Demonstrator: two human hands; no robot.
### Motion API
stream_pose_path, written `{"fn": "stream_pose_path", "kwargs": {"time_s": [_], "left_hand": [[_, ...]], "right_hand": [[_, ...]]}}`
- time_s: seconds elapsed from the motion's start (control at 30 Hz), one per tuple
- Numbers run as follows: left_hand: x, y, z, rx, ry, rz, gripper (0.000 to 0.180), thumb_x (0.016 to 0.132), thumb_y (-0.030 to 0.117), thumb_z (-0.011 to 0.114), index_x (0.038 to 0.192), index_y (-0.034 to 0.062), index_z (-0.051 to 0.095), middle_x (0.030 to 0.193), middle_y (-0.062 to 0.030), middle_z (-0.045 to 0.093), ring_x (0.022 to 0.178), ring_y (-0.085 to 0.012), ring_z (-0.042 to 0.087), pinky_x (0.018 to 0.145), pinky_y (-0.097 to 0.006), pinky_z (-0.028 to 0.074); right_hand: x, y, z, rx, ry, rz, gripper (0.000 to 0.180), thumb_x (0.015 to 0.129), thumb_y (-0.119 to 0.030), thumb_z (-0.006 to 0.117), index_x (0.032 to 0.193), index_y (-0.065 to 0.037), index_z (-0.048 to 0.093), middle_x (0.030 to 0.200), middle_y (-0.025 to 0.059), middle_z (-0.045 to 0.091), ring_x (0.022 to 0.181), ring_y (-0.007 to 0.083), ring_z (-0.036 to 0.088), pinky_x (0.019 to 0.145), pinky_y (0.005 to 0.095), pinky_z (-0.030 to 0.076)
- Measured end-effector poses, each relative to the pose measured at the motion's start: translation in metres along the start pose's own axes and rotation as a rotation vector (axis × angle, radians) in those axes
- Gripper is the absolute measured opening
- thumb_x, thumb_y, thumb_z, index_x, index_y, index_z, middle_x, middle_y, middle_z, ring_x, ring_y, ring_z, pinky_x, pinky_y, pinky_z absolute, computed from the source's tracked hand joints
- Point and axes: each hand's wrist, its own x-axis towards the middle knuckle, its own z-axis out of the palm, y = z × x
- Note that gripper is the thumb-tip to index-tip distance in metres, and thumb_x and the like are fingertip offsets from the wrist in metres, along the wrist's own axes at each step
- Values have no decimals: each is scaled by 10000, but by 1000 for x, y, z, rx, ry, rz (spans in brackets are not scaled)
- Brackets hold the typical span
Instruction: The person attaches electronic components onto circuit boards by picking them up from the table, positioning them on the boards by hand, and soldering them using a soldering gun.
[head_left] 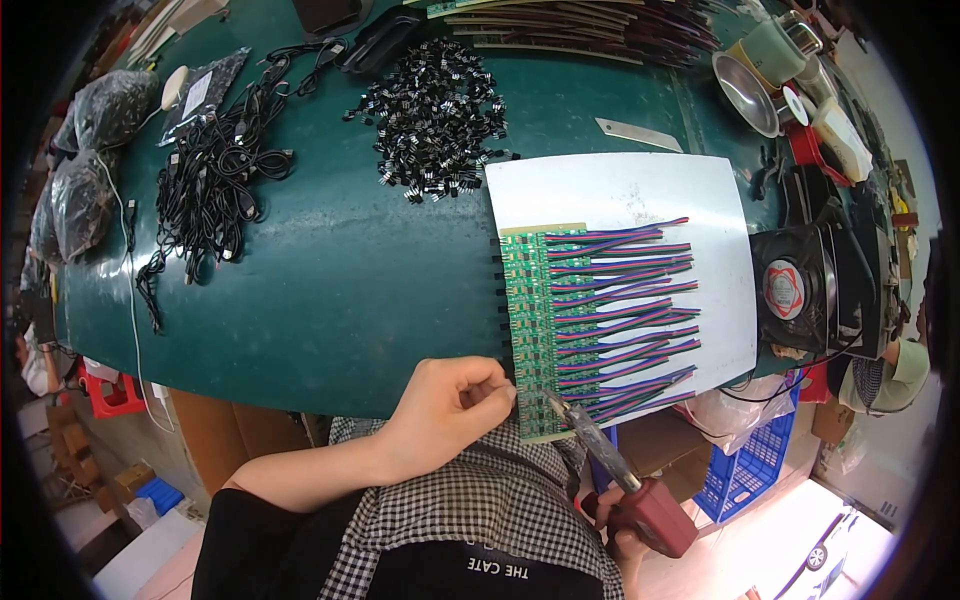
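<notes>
My left hand (pixel 445 408) is pinched closed at the left edge of a panel of green circuit boards (pixel 532 345), near its front end. Whatever is between the fingertips is too small to make out. My right hand (pixel 622 540) is wrapped round the dark red handle of a soldering gun (pixel 650 515); its tip points at the panel, close to my left fingertips. Bundles of blue, red, green and black wires (pixel 640 312) run rightward from the boards. Small black parts stick out along the panel's left edge. A white sheet (pixel 620 190) lies under the panel.
A heap of small black connectors (pixel 435 115) lies beyond the sheet, left of a blade (pixel 638 134). Tangled black cables (pixel 205 195) lie farther left. At right stand a black fan (pixel 790 285) and a metal bowl (pixel 747 93). A blue crate (pixel 745 470) is below the table edge.
</notes>
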Motion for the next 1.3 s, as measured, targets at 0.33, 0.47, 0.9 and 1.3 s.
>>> {"fn": "stream_pose_path", "kwargs": {"time_s": [0.33, 0.47, 0.9, 1.3], "left_hand": [[32, 20, -66, 363, 443, 326, 105, 815, 91, 615, 841, -7, 587, 671, -41, 577, 596, -86, 525, 560, -251, 444], [54, 37, -94, 571, 580, 355, 153, 758, 68, 661, 866, 1, 576, 691, -67, 561, 609, -166, 529, 588, -294, 444], [48, 48, -111, 948, 442, 584, 134, 786, 22, 579, 910, -22, 604, 786, -134, 632, 709, -259, 621, 654, -331, 489], [-16, 13, -8, -279, -76, -16, 95, 854, -1, 558, 935, -47, 579, 832, -88, 622, 755, -117, 626, 678, -235, 524]], "right_hand": [[-1, 6, 5, 137, 52, 63, 732, 656, -560, 721, 981, 62, 511, 809, 111, 565, 465, 141, 456, 440, 244, 338], [-3, 4, 6, 132, 140, 45, 734, 662, -555, 720, 993, 62, 499, 831, 123, 569, 465, 142, 458, 430, 243, 339], [-1, -5, 13, 230, 115, 79, 723, 652, -484, 770, 1010, 72, 477, 888, 160, 594, 524, 156, 517, 460, 253, 396], [1, -12, 16, 317, 72, 62, 698, 666, -394, 793, 1060, 88, 478, 911, 174, 593, 542, 171, 533, 476, 257, 424]]}}
